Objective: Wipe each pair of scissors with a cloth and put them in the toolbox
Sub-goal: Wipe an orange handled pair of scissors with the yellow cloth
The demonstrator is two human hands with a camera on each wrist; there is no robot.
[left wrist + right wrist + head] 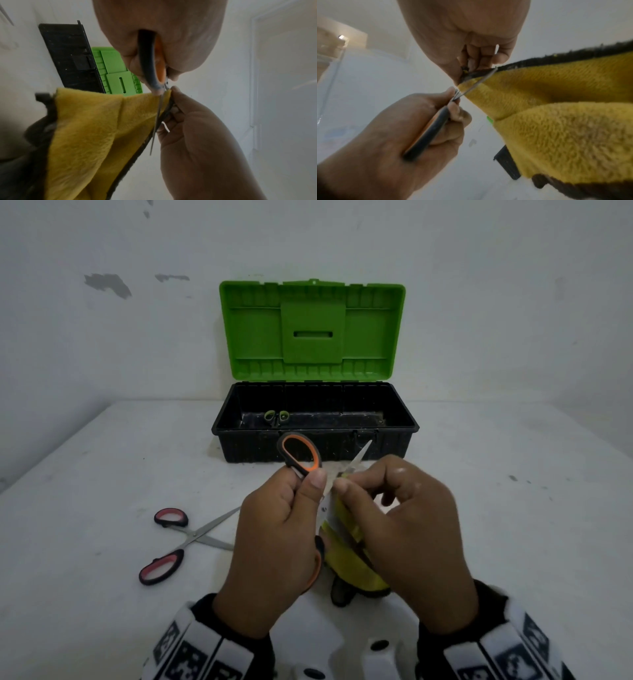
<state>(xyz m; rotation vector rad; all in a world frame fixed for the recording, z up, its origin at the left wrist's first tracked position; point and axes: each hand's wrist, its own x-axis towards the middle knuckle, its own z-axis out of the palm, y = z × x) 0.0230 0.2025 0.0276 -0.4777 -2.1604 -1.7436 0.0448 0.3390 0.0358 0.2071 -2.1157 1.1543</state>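
Note:
My left hand (291, 508) grips the black-and-orange scissors (301, 453) by their handles, blades spread, above the table in front of the toolbox. One blade tip (363, 451) points up and right. My right hand (394, 508) pinches the yellow cloth (346, 556) against a blade near the pivot. In the left wrist view the scissors (150, 65) run down into the cloth (96, 128); in the right wrist view the blade (477, 82) crosses the cloth (556, 121). The open toolbox (239, 446) has a green lid (311, 330) and holds green-handled scissors (275, 416).
A pair of black-and-pink scissors (171, 542) lies spread on the white table (102, 474) to the left of my hands. The toolbox stands against a white wall (102, 337) at the table's back edge.

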